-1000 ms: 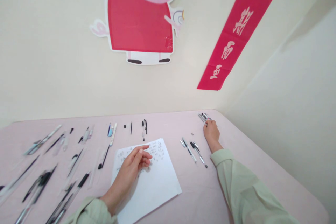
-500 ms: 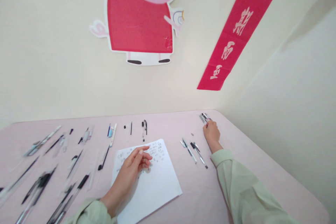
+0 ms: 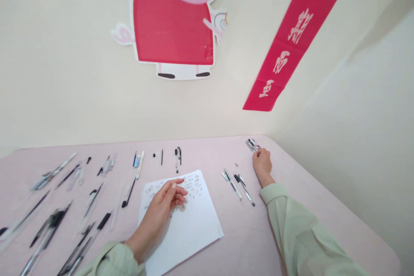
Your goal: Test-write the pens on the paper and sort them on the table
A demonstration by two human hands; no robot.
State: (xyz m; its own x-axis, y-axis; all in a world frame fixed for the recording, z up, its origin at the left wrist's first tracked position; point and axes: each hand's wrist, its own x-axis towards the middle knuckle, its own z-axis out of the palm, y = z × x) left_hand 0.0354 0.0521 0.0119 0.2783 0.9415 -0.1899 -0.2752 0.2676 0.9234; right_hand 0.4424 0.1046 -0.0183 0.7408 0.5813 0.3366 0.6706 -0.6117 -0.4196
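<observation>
My left hand (image 3: pixel 164 205) rests over a sheet of white paper (image 3: pixel 194 237) with handwriting near its top. Its fingers are loosely stretched out and hold nothing. At the far right corner of the table, my right hand (image 3: pixel 261 164) touches the near end of a small bunch of pens (image 3: pixel 252 144). The right fingers are curled together, and what lies between them is mostly hidden. Closer to me, to the left of my right forearm, lie a clear pen with a pale green tint (image 3: pixel 233 184) and a dark-capped pen (image 3: pixel 245 190), with short parts beside them.
On the left of the pink-covered table (image 3: pixel 239 241) lie several taken-apart pens (image 3: pixel 48 235), caps and refills. Along the back are a white and blue pen (image 3: pixel 140 164), a thin refill (image 3: pixel 162 157) and a black-capped pen (image 3: pixel 177 159). A wall (image 3: pixel 200 112) stands behind the table.
My right hand has shifted slightly to the right, beside the bunch of pens, and a bit more of the bunch shows. My left hand stays over the paper.
</observation>
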